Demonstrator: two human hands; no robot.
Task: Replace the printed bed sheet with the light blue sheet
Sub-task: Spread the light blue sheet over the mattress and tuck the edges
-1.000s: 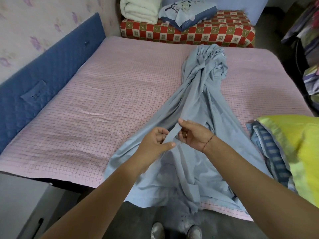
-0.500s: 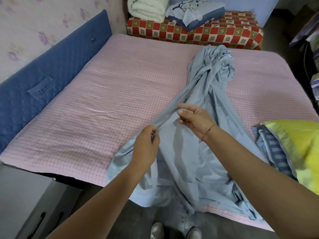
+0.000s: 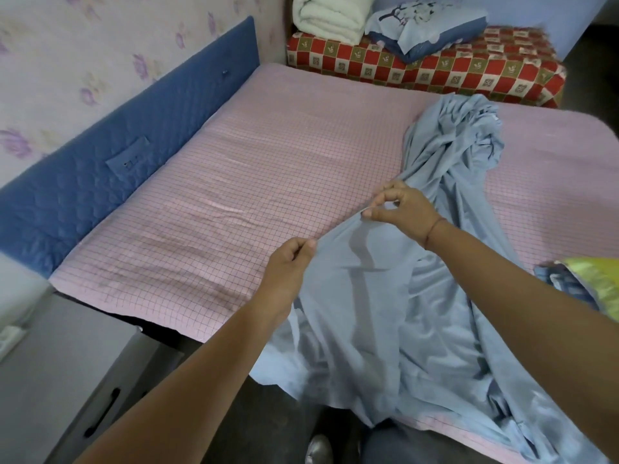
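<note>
The light blue sheet (image 3: pixel 395 316) lies bunched along the right half of the bed, one end twisted near the far side and the other hanging over the near edge. My left hand (image 3: pixel 289 266) pinches the sheet's left edge between thumb and fingers. My right hand (image 3: pixel 402 209) pinches the same edge a little farther up, so the hem runs taut between both hands. Under it the bed carries a pink checked cover (image 3: pixel 234 182).
A blue quilted headboard (image 3: pixel 100 162) runs along the left wall. A red checked bench (image 3: pixel 469 72) with a folded white blanket (image 3: pixel 331 15) and a pillow stands beyond the bed. Yellow and blue bedding (image 3: pixel 582 283) lies at the right edge. A grey cabinet (image 3: pixel 67 380) stands near left.
Both hands slid along the sheet's edge, away from me and farther apart, lifting and stretching the hem. The view has swung to the left.
</note>
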